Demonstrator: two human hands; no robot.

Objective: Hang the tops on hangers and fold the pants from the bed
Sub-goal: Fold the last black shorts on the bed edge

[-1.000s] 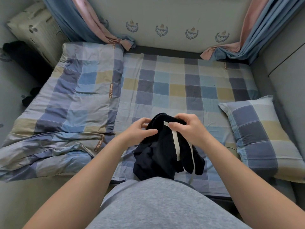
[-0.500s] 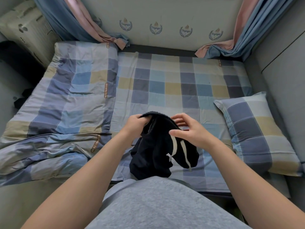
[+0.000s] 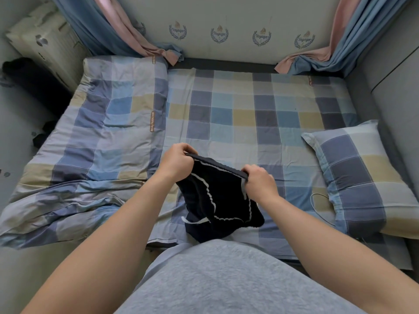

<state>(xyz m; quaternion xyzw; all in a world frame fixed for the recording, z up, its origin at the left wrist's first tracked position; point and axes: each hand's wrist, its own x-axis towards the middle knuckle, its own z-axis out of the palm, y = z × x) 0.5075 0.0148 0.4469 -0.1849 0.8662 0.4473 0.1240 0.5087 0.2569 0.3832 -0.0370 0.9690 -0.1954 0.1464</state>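
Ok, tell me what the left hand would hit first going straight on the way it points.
Probably the checked sheet: the left hand, gripping the dark shorts, points forward and right across it. Its height is unclear.

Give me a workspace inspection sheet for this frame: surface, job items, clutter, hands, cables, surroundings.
Surface: checked bed sheet, lightly creased.
Job's things: dark shorts with white trim, held above the bed's near edge; no tops or hangers seen.
Clutter: folded checked quilt on the left; checked pillow on the right.
Grippers: left hand grips the left end of the waistband, right hand grips the right end, with the band stretched between them.
Cables: thin dark cord looped on the sheet beside the pillow.
Surroundings: blue and pink curtains at both far corners; carton far left.
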